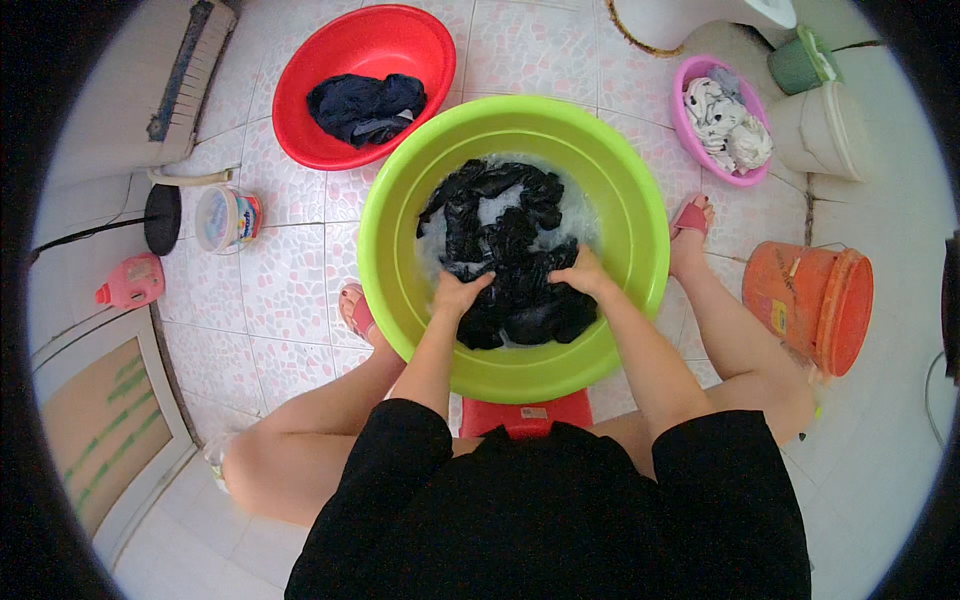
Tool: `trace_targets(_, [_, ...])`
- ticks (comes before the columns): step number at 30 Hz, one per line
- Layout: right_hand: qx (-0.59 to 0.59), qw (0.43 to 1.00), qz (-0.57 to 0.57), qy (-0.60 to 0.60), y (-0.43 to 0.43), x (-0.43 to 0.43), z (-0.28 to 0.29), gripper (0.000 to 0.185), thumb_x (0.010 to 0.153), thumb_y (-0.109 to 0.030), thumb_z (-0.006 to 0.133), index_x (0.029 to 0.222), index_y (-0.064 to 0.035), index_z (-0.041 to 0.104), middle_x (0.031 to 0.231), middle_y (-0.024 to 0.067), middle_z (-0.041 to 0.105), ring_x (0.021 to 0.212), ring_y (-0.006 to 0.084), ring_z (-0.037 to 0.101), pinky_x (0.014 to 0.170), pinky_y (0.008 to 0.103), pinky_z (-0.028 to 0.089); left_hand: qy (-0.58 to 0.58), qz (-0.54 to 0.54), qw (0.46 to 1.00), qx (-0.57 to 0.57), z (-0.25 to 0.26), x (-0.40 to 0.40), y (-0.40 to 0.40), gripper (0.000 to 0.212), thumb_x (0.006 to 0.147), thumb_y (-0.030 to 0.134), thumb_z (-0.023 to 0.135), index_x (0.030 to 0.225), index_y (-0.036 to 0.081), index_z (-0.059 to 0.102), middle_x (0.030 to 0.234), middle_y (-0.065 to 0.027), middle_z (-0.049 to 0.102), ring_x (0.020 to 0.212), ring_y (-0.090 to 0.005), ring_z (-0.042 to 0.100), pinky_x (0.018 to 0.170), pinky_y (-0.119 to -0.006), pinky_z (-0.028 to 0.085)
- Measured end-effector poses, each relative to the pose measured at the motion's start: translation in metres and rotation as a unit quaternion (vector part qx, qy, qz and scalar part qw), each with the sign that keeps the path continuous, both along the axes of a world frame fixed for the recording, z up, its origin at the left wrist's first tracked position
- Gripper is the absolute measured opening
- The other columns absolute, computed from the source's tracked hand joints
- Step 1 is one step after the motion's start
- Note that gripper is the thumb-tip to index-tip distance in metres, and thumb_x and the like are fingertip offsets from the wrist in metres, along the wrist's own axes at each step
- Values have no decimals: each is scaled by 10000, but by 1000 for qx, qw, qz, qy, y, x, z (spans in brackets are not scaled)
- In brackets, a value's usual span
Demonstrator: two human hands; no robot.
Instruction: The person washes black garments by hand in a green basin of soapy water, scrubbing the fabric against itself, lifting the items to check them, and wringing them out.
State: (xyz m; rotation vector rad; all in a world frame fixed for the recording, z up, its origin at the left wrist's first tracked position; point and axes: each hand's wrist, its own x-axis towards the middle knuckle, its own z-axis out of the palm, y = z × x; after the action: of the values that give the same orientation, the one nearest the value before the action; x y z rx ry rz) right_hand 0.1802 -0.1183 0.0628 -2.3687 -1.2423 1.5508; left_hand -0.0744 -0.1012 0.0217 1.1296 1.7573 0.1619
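Note:
A large green plastic basin (382, 300) stands on the floor between my legs, with soapy water in it. Wet black clothing (517, 232) lies bunched in that water. My left hand (459, 291) grips the near left part of the black cloth, thumb on top, its fingers hidden under the cloth. On the near right part, my right hand (586, 273) holds the same bunched cloth between thumb and fingers. The two hands are apart, with dark cloth between them.
Dark clothes lie in a red basin (405, 45) at the back left; a pink basin (682, 135) at the right holds light clothes. An orange lidded bucket (787, 300) stands right. Left are a small clear tub (217, 219) and a pink bottle (139, 281). A red stool (487, 420) shows below.

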Motion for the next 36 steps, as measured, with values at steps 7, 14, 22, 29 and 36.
trace_targets(7, [106,991,-48,69,-41,-12,30,773,563,-149,732,1218,36,364,1152,202,502,1068,304,493,900,350,393,17,-129,990,-57,60,28,-3,660,553,342,708,1036,-77,541,1024,-212,589,975,-311,563,840,-352,436])
trace_targets(14, [215,948,218,82,-54,-11,72,506,562,-69,686,1026,-97,488,1001,106,534,976,303,500,799,410,390,86,-361,928,33,131,23,-14,517,568,337,693,977,36,596,943,-175,618,902,-317,581,784,-383,457])
trace_targets(22, [151,903,403,-12,-60,-33,117,435,675,-312,614,1055,-128,511,983,113,502,1032,291,426,854,465,315,141,-538,831,30,151,31,-40,528,653,481,603,1021,103,636,1297,-125,274,1228,-359,236,941,-644,183])
trace_targets(29, [146,910,367,-127,-76,-48,40,505,770,-415,498,1156,-92,461,1116,157,450,1096,317,370,939,541,244,145,-573,806,-26,98,56,-44,483,805,463,438,1089,107,597,1324,-146,289,1257,-340,249,988,-596,167])
trace_targets(36, [-47,961,271,28,13,-22,52,448,742,-401,544,1049,-75,549,1071,149,518,1007,323,486,864,418,399,90,-537,833,-101,81,59,-23,572,792,501,388,1151,87,553,1299,-138,376,1207,-321,357,998,-473,252])
